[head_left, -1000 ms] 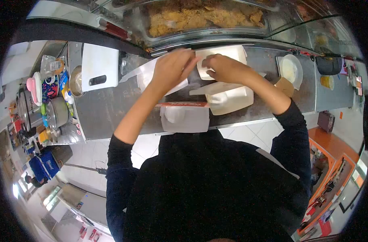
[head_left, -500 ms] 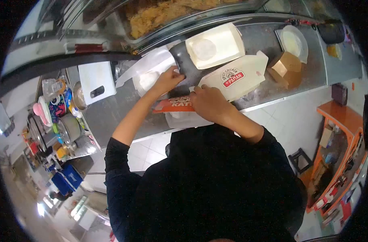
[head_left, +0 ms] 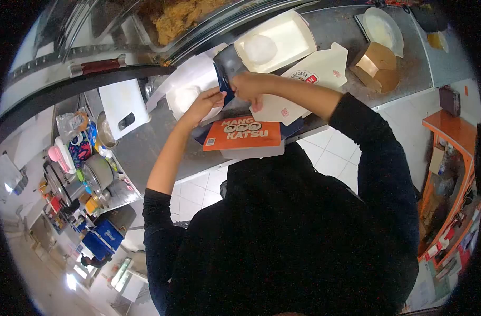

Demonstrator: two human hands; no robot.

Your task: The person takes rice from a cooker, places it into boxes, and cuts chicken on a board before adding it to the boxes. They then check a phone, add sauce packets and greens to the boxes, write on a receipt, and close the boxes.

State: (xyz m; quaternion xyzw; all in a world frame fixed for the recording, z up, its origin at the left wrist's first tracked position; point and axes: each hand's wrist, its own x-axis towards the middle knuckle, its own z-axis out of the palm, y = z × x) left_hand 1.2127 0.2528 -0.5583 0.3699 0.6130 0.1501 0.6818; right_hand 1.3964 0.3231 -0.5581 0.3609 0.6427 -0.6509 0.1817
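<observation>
My left hand (head_left: pixel 204 105) is closed at the right side of a white open box (head_left: pixel 198 79) with a round white item (head_left: pixel 187 98) inside. Its fingertips pinch the edge of a dark blue flap (head_left: pixel 224 84). Closed at the flap's other side is my right hand (head_left: pixel 247 88), partly hiding what it grips. Just below lies an orange-printed "Mang Katsu" box lid (head_left: pixel 244 135) over a translucent container (head_left: pixel 253 152). A cream printed box lid (head_left: pixel 325 66) extends beneath my right forearm. Behind it sits an open cream box (head_left: pixel 285 42) holding a round white item (head_left: pixel 260 49).
A brown paper box (head_left: pixel 375 68) and a clear round lid (head_left: pixel 383 32) are at the right of the counter. A white cutting board (head_left: pixel 123 108) lies at the left. Fried food (head_left: pixel 185 18) sits behind glass above. An orange shelf (head_left: pixel 451 131) stands at the right.
My right hand has moved off the orange-printed lid, up and left to the dark blue flap. The lid's print is now uncovered. My left hand has come close to my right hand.
</observation>
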